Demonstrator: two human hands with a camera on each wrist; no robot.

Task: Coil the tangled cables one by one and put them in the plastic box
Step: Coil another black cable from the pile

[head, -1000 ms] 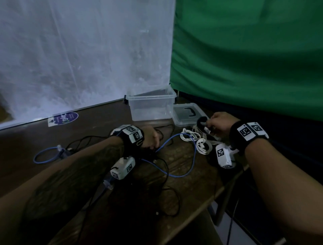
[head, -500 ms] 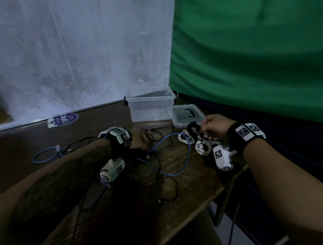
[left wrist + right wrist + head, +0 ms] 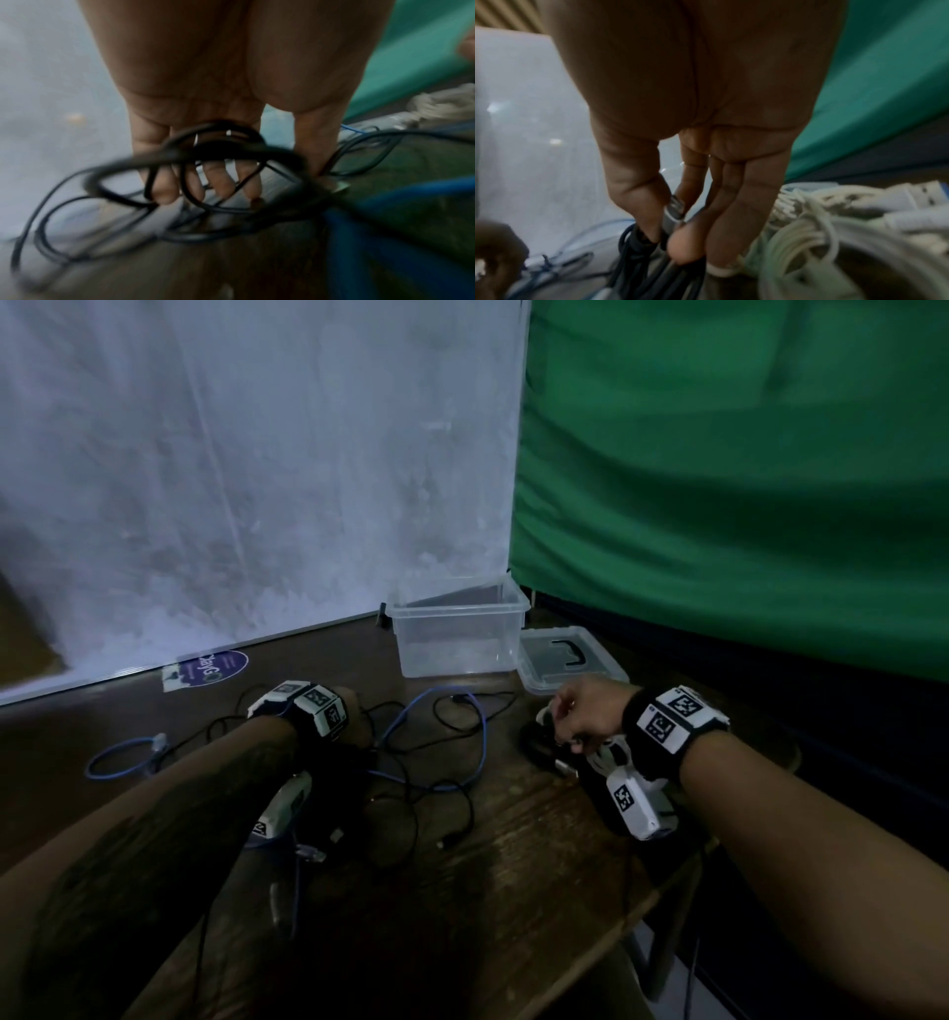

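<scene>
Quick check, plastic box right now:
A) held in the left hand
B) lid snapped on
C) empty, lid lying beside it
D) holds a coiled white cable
C: in the head view the clear plastic box shows no cable inside, and its lid lies flat on the table to its right; the black cables and blue cable lie tangled on the table.
</scene>
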